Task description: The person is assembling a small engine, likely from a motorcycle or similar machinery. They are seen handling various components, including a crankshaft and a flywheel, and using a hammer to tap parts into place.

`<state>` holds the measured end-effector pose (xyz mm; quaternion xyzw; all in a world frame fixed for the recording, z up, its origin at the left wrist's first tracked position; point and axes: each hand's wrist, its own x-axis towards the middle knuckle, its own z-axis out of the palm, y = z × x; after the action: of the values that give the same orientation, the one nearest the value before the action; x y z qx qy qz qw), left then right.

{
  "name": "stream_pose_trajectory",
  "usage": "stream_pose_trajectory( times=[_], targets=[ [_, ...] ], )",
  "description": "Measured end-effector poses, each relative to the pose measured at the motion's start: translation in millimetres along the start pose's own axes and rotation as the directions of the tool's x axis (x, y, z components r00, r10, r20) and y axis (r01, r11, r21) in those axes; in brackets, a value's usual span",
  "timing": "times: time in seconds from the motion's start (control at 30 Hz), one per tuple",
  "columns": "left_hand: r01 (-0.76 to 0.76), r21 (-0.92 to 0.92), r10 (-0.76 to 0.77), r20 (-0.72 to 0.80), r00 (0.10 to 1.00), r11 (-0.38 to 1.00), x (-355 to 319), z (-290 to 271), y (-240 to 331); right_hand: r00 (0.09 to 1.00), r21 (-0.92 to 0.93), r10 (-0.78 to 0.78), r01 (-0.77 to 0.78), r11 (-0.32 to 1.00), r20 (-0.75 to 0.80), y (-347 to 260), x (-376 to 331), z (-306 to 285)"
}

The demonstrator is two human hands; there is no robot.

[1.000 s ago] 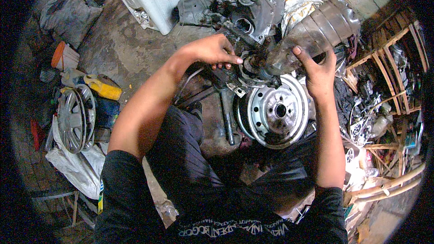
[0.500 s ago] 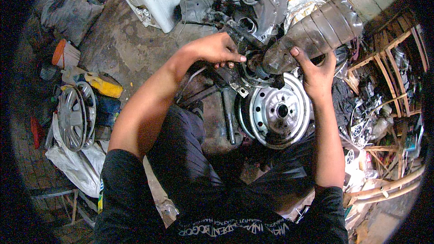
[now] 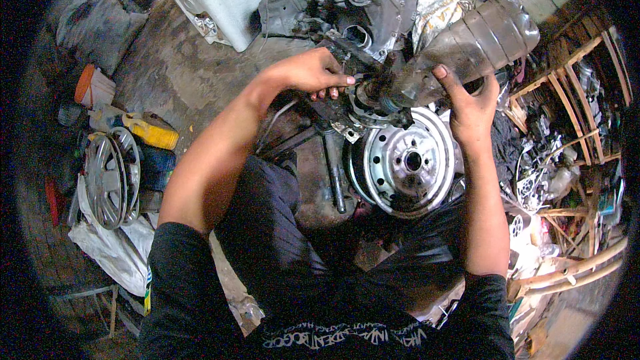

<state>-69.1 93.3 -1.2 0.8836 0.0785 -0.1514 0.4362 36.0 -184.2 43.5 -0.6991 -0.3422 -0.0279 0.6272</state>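
Slightly rightward against the wheel, your smudged clear plastic bottle (image 3: 473, 43) has shifted, its neck pointing down-left beside a dark metal part (image 3: 365, 120). Your right hand (image 3: 472, 107) grips it around the body, so the pose seems essentially unchanged. Your left hand (image 3: 313, 70) has drawn back a touch, fingers curled near the part; whether they grip anything, you cannot tell. Below sits a silver wheel (image 3: 427, 141); beyond, a grey metal casing (image 3: 387, 13).
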Motion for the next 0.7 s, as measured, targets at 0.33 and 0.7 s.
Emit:
stream_pose_trajectory(
  times=[0.33,0.7],
  targets=[
    [-0.004,-0.036,0.002,-0.039,0.999,0.999,6,4,2,0.992,-0.144,-0.023,0.004,0.990,-0.125,-1,2,-32],
    [-0.027,-0.022,0.024,-0.127,0.992,0.999,16,7,8,0.984,-0.167,-0.033,0.003,0.986,-0.177,1,-8,-54]
  ],
)
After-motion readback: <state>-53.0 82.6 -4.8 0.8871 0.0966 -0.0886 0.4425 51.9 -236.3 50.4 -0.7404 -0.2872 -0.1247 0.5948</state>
